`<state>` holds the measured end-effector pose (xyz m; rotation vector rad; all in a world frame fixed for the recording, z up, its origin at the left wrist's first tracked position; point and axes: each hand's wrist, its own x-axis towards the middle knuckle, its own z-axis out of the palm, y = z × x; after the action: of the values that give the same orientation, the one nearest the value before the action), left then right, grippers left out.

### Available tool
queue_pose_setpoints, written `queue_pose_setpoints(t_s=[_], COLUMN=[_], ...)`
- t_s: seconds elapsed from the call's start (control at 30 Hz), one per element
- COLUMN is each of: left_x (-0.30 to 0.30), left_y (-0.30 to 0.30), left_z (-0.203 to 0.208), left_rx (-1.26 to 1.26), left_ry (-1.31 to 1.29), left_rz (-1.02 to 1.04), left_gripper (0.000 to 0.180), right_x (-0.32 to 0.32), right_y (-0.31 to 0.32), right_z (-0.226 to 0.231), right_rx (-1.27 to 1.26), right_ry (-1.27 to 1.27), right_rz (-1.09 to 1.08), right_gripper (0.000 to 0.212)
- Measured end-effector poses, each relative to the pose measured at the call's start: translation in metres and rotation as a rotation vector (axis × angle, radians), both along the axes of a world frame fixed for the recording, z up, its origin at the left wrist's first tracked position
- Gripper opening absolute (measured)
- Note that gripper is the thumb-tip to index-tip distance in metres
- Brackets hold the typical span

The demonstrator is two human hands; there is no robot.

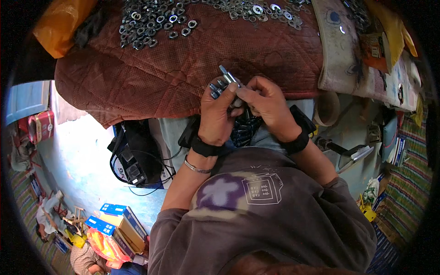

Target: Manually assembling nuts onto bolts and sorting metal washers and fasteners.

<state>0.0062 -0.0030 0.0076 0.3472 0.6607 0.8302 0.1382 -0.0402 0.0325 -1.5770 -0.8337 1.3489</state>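
My left hand (215,117) is closed around several metal bolts. One silvery sleeved bolt (228,76) slants up between thumb and fingers, its thin threaded end pointing away from me. More bolts (217,88) stick out on the left side of that hand. My right hand (269,103) is closed in a pinch, thumb and forefinger meeting at the near end of the sleeved bolt; anything between those fingertips is hidden. Below both hands, a heap of dark shiny bolts (245,132) rests in my lap, partly covered by my wrists.
A reddish-brown quilted cloth (174,78) covers the work surface ahead. Loose hex nuts (156,25) lie at its far left, flat washers (261,11) at its far middle. A stained pale cloth (339,55) is on the right. Boxes (117,222) and a person (87,261) are lower left.
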Motion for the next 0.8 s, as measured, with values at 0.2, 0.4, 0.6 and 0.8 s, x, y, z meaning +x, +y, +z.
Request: queue_pose_setpoints(t_s=[0.2, 0.4, 0.6, 0.8], left_x=[-0.002, 0.0, 0.001, 0.001], left_y=[0.0, -0.003, 0.0, 0.003], left_z=[0.002, 0.005, 0.001, 0.002], left_rx=[0.124, 0.115, 0.109, 0.168], left_ry=[0.112, 0.395, 0.337, 0.408], left_rz=[-0.101, -0.232, -0.226, -0.209], left_gripper=[0.014, 0.018, 0.02, 0.019], right_x=[0.014, 0.026, 0.018, 0.012], right_y=[0.004, 0.029, 0.03, 0.02], right_z=[0.005, 0.006, 0.0, 0.009], right_rx=[0.005, 0.263, 0.38, 0.326], right_ry=[0.144, 0.022, -0.196, -0.148], right_rz=[-0.04, 0.012, -0.005, 0.089], right_gripper=[0.015, 0.014, 0.014, 0.017])
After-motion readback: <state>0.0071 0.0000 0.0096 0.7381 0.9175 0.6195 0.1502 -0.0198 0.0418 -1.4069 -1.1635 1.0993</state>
